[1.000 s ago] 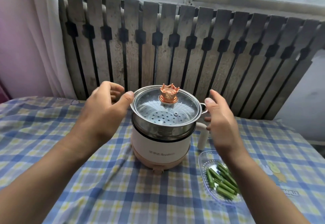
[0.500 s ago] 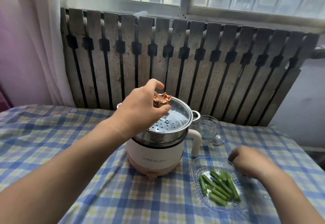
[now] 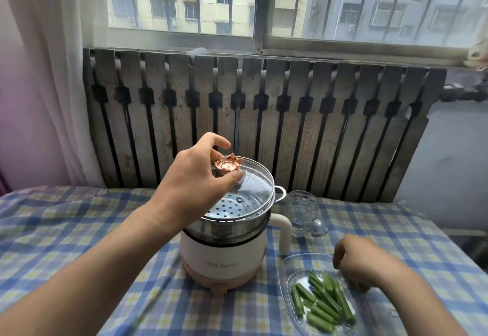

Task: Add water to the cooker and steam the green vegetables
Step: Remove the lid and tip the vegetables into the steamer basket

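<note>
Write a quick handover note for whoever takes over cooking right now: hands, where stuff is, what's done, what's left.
Left hand: pinching the copper knob, glass lid tilted up off the steamer tray.
Right hand: loosely curled, empty, at the clear dish holding cut green vegetables.
Cooker: mid-table; glass mug behind its handle.
Left: add water, load vegetables, close lid, steam.

cooker (image 3: 224, 256) centre | dish (image 3: 287, 280) right (vegetables (image 3: 323, 301) in) | glass (image 3: 303, 211) behind dish

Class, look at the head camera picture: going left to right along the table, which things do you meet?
Left hand on the lid knob → cooker → glass mug → dish of green vegetables → right hand.
</note>
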`<action>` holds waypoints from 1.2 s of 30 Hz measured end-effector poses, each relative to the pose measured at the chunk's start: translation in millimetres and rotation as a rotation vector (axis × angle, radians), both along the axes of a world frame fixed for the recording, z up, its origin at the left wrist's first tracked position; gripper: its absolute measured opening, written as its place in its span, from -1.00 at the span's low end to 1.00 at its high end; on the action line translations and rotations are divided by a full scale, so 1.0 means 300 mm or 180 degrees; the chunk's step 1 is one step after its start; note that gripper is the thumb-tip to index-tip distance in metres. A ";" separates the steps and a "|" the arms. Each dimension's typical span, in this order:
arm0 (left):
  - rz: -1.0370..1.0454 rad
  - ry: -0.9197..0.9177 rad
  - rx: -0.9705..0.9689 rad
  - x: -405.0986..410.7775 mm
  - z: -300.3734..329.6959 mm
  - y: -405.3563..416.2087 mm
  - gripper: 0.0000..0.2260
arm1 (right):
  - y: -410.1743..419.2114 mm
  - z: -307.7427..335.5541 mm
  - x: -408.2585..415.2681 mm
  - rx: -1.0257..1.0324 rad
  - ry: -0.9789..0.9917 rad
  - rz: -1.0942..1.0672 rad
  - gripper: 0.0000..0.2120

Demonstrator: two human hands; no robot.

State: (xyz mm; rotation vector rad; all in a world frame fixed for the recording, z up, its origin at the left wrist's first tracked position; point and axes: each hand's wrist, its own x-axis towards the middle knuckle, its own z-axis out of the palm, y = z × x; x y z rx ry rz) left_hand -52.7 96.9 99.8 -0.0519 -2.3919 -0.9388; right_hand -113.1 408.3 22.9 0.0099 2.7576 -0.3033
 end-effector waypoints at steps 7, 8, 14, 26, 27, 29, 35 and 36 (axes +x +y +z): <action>0.0089 0.0294 0.0186 0.087 0.061 -0.061 -0.56 | 0.007 0.089 0.023 -0.0428 -0.0357 0.0109 -0.74; 0.0107 0.0321 0.0208 0.105 0.066 -0.076 -0.56 | 0.008 0.106 0.028 -0.0521 -0.0343 0.0129 -0.73; 0.0362 0.0542 0.0351 0.221 0.047 -0.200 -0.54 | 0.008 0.248 0.073 -0.1027 0.0013 0.0234 -0.70; 0.1341 0.0699 0.0588 0.333 -0.166 -0.513 -0.28 | -0.104 0.398 0.106 -0.2485 0.0970 -0.0323 -0.59; 0.1411 0.0675 0.0594 0.332 -0.180 -0.524 -0.34 | -0.121 0.398 0.103 -0.2647 0.0993 -0.0407 -0.63; 0.1516 0.0554 0.0564 0.325 -0.199 -0.518 -0.48 | -0.143 0.402 0.102 -0.2900 0.1070 -0.0552 -0.74; 0.1660 0.0062 0.0518 0.295 -0.311 -0.522 -0.58 | -0.248 0.377 0.070 -0.3227 0.1114 -0.0613 -0.86; 0.1681 -0.0032 0.0513 0.293 -0.324 -0.524 -0.58 | -0.266 0.372 0.064 -0.3258 0.1102 -0.0614 -0.87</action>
